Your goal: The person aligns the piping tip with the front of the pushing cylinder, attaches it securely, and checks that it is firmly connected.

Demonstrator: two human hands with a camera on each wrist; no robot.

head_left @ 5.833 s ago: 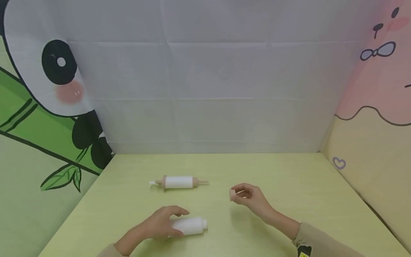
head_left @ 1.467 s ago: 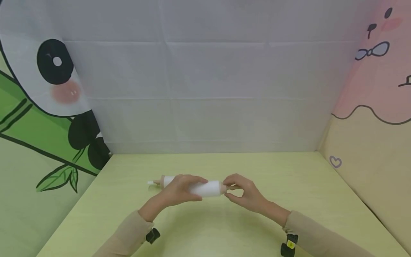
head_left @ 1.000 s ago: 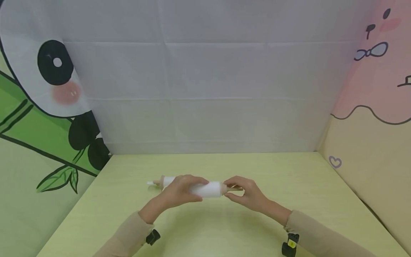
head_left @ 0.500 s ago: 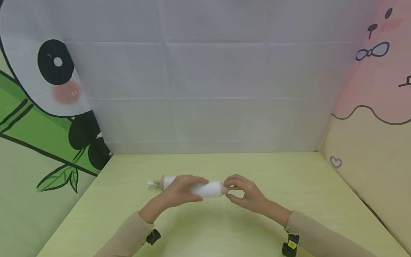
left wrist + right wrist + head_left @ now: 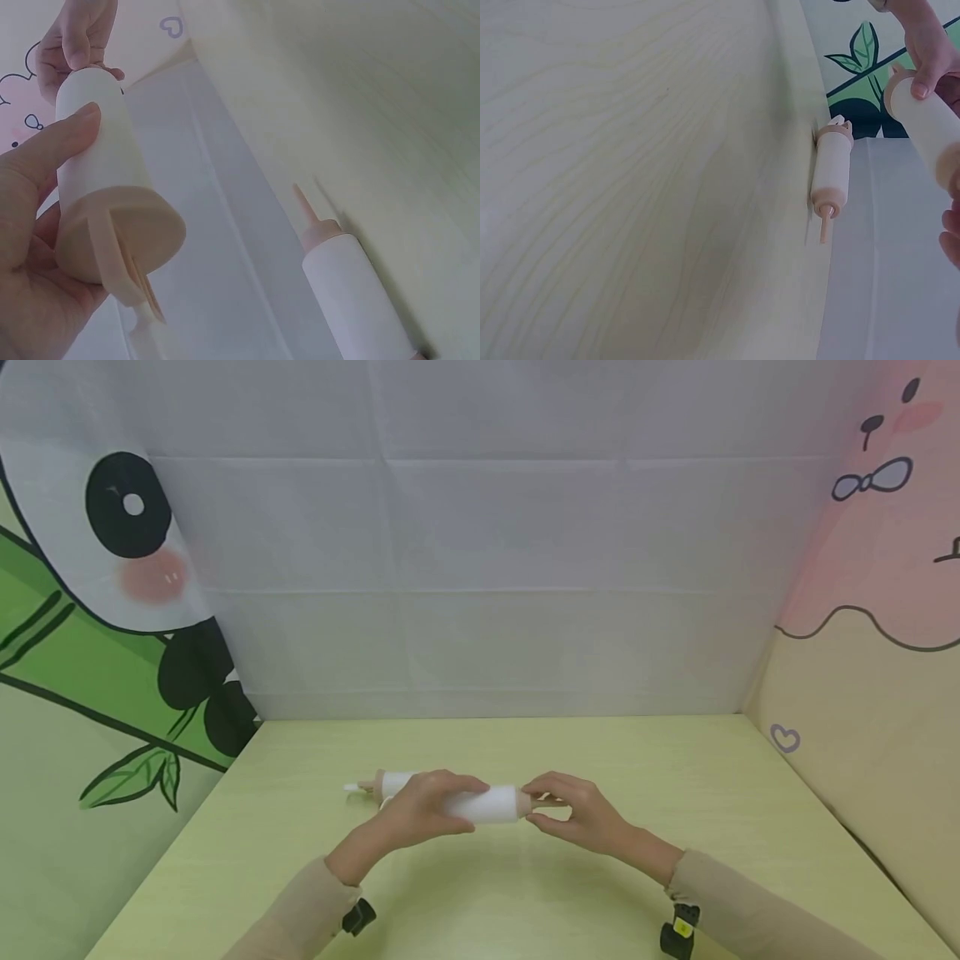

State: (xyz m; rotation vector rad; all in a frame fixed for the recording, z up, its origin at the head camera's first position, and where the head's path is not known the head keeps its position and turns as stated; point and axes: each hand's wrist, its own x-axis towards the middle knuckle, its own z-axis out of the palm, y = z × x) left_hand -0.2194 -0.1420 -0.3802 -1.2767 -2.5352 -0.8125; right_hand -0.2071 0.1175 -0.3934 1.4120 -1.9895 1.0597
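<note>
My left hand grips a white syringe-like tube raised over the table, its fingers and thumb around the barrel. At the tube's right end, my right hand pinches the beige nozzle cap. The cap's thin spout passes between those fingers. In the left wrist view, a beige flanged end with a handle-like piece faces the camera. Behind my left hand lies a second tube of the same kind, partly covered by that hand. The right wrist view shows its white barrel and beige spout fully.
The pale yellow table runs back to a white cloth backdrop. Printed side panels stand at left and right, with a panda face and a pink animal. A small black camera sits at the left wrist.
Earlier, the beige cap was in my right hand, apart from the white barrel low in my left. Now both are together farther up. Over the last second only the right fingers shift slightly.
</note>
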